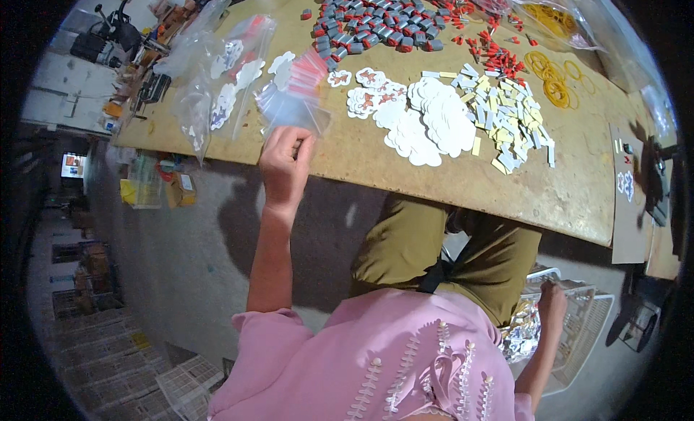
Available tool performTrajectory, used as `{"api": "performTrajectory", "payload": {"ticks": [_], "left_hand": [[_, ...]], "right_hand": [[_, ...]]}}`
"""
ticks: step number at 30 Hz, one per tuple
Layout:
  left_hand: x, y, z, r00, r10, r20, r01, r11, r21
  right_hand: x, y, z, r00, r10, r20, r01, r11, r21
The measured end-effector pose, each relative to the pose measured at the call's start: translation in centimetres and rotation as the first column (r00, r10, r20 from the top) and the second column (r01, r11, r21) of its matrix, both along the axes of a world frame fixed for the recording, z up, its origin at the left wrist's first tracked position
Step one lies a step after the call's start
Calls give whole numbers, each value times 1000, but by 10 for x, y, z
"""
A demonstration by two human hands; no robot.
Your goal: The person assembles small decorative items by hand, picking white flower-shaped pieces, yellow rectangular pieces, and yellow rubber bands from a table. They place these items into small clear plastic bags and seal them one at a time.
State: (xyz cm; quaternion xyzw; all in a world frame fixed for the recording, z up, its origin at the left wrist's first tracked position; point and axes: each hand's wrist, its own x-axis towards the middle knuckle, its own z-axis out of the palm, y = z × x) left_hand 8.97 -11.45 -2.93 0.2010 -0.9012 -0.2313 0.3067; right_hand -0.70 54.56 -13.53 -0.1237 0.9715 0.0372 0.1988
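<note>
My left hand (286,160) is closed at the table's front edge, touching the near end of a fan of clear plastic bags with red-striped tops (293,106). Whatever is between its fingers is hidden. Low on the right, my right hand (553,299) hangs over a white plastic basket (594,327) beside my leg; its fingers are too small and dim to read. Shiny silver-and-gold packets (522,330) lie in that basket. White cloud-shaped cards (441,117) are piled mid-table, with printed cards (372,95) to their left.
Small yellow and grey strips (510,117) lie right of the cards. Behind are grey-and-red pieces (379,23), red-tipped parts (495,56) and yellow rubber bands (553,81). Larger clear bags (235,74) with cards lie on the left. The wooden table's edge (448,195) crosses above my knees.
</note>
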Motion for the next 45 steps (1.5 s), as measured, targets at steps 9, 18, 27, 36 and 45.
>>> {"api": "performTrajectory", "payload": {"ticks": [9,18,27,36,45], "left_hand": [[-17,-19,2,977,207,44,-180,923,-341],[-5,-36,-4,947,121,-297,-59,977,207],[-3,140,66,792,-610,17,610,792,-16],[-15,166,35,751,-661,-9,660,749,63],[-25,180,39,703,-708,68,710,703,-28]], "right_hand": [[-23,-168,112,959,252,-132,-281,912,-298],[-2,-248,140,933,359,-4,-289,744,-603],[2,-301,161,769,390,507,505,116,-855],[3,-275,148,675,310,669,611,273,-743],[6,-264,146,641,303,705,657,258,-708]]}}
